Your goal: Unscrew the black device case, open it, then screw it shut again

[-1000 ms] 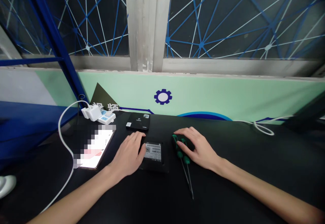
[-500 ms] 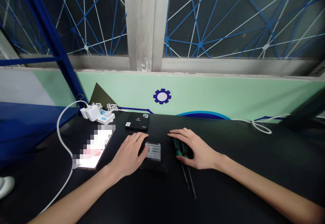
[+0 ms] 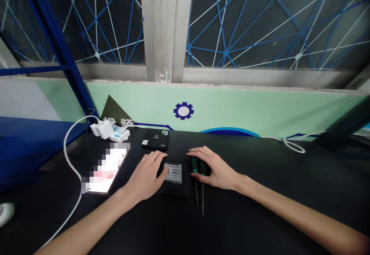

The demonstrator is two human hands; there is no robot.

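Note:
Two screwdrivers (image 3: 199,166) with black-and-green handles lie side by side on the black table, their thin shafts pointing toward me. My right hand (image 3: 208,168) is curled over the handles, thumb on the near side and fingers across the far side. Just left of them sits a flat, black, square device (image 3: 173,189) with a white printed label (image 3: 174,173). My left hand (image 3: 148,174) rests along its left side, fingers stretched out and the thumb over the label's edge; it grips nothing.
Behind the device lies a flat black box (image 3: 156,139) with a small white sticker. On the left are a lit phone (image 3: 108,170), a white power strip (image 3: 120,135) with a plug, and a white cable (image 3: 66,151). Another cable (image 3: 293,146) runs along the back right.
My right hand has shifted left with the screwdrivers, bringing them closer to the labelled device. Their shafts now point more straight toward me. My left hand has stayed by the device.

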